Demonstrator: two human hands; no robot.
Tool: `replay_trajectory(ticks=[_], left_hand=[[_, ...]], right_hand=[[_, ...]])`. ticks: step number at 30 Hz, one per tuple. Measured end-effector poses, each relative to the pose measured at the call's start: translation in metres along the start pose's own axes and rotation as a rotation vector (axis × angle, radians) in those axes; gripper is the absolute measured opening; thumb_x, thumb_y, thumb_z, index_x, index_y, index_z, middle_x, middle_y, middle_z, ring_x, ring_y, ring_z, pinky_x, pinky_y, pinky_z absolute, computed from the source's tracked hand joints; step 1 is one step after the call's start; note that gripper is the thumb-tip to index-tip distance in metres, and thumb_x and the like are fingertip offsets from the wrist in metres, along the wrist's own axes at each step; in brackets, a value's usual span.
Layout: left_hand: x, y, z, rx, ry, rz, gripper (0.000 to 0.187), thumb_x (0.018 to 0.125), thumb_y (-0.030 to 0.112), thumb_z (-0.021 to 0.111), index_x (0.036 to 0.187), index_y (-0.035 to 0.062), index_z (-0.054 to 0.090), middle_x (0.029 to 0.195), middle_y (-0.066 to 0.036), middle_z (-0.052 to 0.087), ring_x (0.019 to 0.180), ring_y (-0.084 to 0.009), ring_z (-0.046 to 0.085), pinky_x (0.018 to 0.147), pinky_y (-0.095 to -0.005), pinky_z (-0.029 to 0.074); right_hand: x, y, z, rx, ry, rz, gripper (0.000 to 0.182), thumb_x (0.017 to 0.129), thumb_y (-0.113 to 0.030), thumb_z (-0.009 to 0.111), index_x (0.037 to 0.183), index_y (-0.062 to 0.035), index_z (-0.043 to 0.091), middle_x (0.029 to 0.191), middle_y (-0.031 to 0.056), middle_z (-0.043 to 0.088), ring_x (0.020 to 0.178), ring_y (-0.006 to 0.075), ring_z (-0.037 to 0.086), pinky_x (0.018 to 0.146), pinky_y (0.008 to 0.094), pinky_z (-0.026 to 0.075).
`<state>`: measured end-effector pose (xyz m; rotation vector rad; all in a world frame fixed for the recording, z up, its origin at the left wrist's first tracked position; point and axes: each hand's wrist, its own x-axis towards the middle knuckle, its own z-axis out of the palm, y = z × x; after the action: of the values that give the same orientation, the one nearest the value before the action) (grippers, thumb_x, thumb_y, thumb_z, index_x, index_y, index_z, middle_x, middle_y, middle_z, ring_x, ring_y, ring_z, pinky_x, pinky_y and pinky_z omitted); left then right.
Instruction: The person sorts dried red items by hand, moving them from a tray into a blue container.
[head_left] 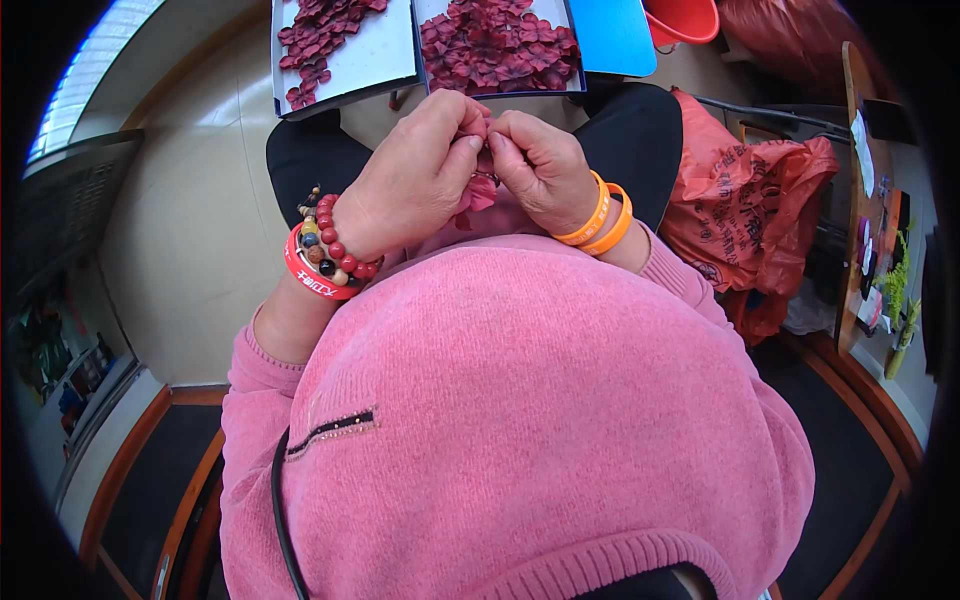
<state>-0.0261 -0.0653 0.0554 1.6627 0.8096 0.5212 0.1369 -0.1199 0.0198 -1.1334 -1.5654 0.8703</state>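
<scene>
My left hand (412, 170), with bead bracelets and a red wristband, is closed in a pinch in front of my chest. Close beside it my right hand (545, 172), wearing orange wristbands, is pinched too, and the fingertips of both nearly meet. Between them is a dark pink artificial flower (481, 193), its petals hanging below the fingers. My fingers cover part of it, and what exactly each fingertip grips is hidden. Just beyond my hands lies a pile of dark red fabric petals (500, 48) in a white box (420, 40).
More dark red petals (325, 35) lie in the box's left section. A blue panel (613, 38) and a red bucket (683, 18) stand to its right. A red plastic bag (745, 200) sits beside my right leg. Tiled floor (205, 200) extends on the left.
</scene>
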Motion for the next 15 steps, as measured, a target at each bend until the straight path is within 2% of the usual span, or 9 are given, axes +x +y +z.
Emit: replay_trajectory(ticks=[3,6,9,12,15], left_hand=[[-0.001,0.013,-0.002,-0.18,-0.059,-0.235,0.007,0.094,0.005,0.042,0.097,0.0009,0.047,0.094,-0.006,0.057,0.064,-0.0024,0.054,0.056,-0.0171,0.048],[0.0,0.014,-0.003,-0.214,-0.034,-0.236,0.009,0.092,0.005,0.043,0.095,-0.0017,0.048,0.08,-0.005,0.054,0.064,-0.0072,0.056,0.054,-0.0224,0.048],[0.0,0.015,-0.003,-0.215,-0.038,-0.253,0.009,0.092,0.005,0.043,0.096,-0.0016,0.048,0.077,-0.004,0.055,0.062,-0.0078,0.056,0.052,-0.0224,0.048],[-0.001,0.013,-0.005,-0.229,-0.078,-0.271,0.01,0.095,0.009,0.043,0.099,0.0013,0.048,0.084,-0.002,0.057,0.062,-0.0007,0.053,0.05,-0.0148,0.043],[-0.001,0.023,-0.007,-0.252,-0.08,-0.337,0.01,0.096,0.01,0.043,0.099,0.0016,0.048,0.083,-0.002,0.057,0.061,-0.0006,0.052,0.049,-0.0151,0.043]], right_hand=[[0.0,0.0,0.0,0.026,-0.004,0.015,0.003,0.088,-0.003,0.053,0.088,0.0004,0.054,0.074,0.0119,0.055,0.063,0.0236,0.055,0.058,0.0306,0.046],[0.0,0.0,0.001,0.035,-0.01,-0.003,0.004,0.088,-0.003,0.053,0.089,0.0008,0.054,0.075,0.0125,0.054,0.063,0.0238,0.055,0.058,0.0307,0.045],[0.0,0.0,0.001,0.01,-0.027,-0.021,0.003,0.089,-0.002,0.052,0.089,0.0009,0.053,0.075,0.0126,0.054,0.063,0.0241,0.054,0.058,0.0309,0.045],[0.0,0.001,0.0,0.003,-0.031,-0.03,0.003,0.089,-0.001,0.052,0.09,0.0007,0.054,0.075,0.0124,0.053,0.063,0.0246,0.054,0.058,0.0311,0.045],[0.0,0.002,0.0,0.017,-0.03,-0.022,0.003,0.089,-0.002,0.052,0.09,0.0006,0.054,0.075,0.0125,0.054,0.064,0.0252,0.054,0.058,0.0311,0.044]])
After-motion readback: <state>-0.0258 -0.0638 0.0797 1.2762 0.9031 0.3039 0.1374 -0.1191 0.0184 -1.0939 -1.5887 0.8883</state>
